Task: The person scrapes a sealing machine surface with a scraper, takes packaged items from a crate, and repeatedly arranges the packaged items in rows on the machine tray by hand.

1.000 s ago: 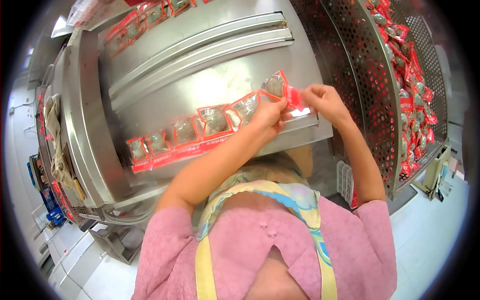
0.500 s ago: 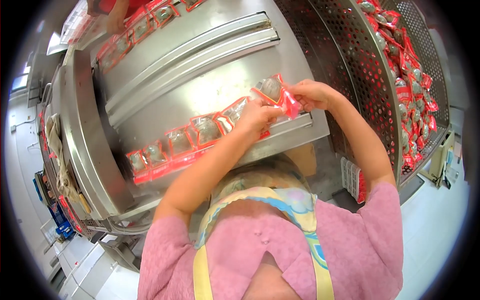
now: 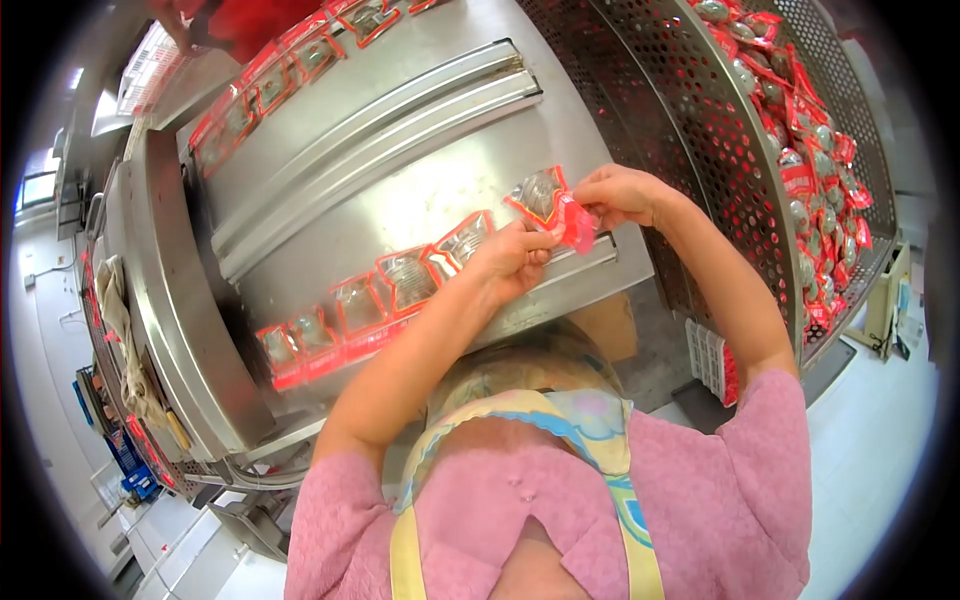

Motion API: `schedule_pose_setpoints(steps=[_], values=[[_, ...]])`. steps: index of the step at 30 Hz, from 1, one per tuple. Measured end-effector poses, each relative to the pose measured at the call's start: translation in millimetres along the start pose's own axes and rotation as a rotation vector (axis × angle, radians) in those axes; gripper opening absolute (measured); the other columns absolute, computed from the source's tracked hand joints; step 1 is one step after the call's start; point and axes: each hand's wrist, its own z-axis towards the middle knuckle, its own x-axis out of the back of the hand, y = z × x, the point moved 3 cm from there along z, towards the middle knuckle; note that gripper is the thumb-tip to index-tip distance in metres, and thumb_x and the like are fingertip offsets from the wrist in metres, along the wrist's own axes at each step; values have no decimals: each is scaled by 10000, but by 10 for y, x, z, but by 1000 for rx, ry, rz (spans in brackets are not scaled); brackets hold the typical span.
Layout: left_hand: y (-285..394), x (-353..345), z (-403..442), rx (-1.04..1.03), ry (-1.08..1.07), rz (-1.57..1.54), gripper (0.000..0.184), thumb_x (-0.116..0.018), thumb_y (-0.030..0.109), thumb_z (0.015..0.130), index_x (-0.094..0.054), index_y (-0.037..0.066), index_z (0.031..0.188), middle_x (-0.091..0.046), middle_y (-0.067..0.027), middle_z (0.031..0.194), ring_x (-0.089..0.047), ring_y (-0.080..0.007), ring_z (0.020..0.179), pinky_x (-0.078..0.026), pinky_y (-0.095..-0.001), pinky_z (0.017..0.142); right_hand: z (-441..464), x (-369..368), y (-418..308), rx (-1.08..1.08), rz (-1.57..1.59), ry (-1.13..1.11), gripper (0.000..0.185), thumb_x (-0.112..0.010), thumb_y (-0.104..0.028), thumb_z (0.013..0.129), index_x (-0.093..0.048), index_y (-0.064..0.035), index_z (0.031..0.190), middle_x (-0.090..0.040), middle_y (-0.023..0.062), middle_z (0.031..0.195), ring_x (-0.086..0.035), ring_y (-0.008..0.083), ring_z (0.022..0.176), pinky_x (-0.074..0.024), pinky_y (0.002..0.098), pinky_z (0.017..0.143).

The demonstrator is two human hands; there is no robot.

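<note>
Both of my hands are on one clear, red-edged plastic pouch (image 3: pixel 539 194) with a roundish grey-brown item inside. My left hand (image 3: pixel 512 258) pinches the red end of this pouch from the near side, fingers curled. On the other side, my right hand (image 3: pixel 622 194) grips the same red end between thumb and fingers. To the left of my left hand, several similar filled pouches (image 3: pixel 407 275) lie in a row, their red ends along the near metal strip (image 3: pixel 585 258) of the steel machine bed (image 3: pixel 470 170).
A long metal bar (image 3: pixel 385 150) crosses the bed. Beyond it lies another row of pouches (image 3: pixel 274 88), near a person in red (image 3: pixel 250 25). On the right, a perforated metal bin (image 3: pixel 715 130) holds many filled pouches (image 3: pixel 822 180). A raised steel housing (image 3: pixel 190 300) borders the left side.
The pouch in my hands has shifted slightly, its red end now more bunched. My left hand has moved a little down. The other person's hand has drawn back from the far row.
</note>
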Motion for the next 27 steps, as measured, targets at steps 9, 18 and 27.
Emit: schedule_pose_setpoints(steps=[9, 18, 27], values=[[30, 52, 43, -167, 2, 300, 266, -649, 39, 812, -533, 66, 1049, -518, 29, 685, -453, -33, 536, -378, -167, 437, -160, 72, -154, 39, -581, 140, 199, -641, -215, 783, -673, -19, 766, -617, 22, 675, -523, 88, 568, -404, 242, 510], [135, -40, -4, -599, 602, 1741, 511, -718, 121, 719, -456, -44, 1125, -653, -194, 792, -642, -363, 763, -497, -449, 668, 31, 185, 87, 303, -858, 371, 275, -625, -254, 772, -684, -11, 885, -665, 195, 849, -647, 297, 810, -489, 380, 727], [271, -71, -152, -551, 560, 1663, 504, -689, 138, 737, -433, -37, 1134, -667, -162, 783, -650, -360, 779, -491, -469, 668, -117, 178, -11, 177, -873, 153, 276, -671, -243, 763, -677, 9, 876, -666, 177, 815, -638, 254, 774, -486, 361, 710]])
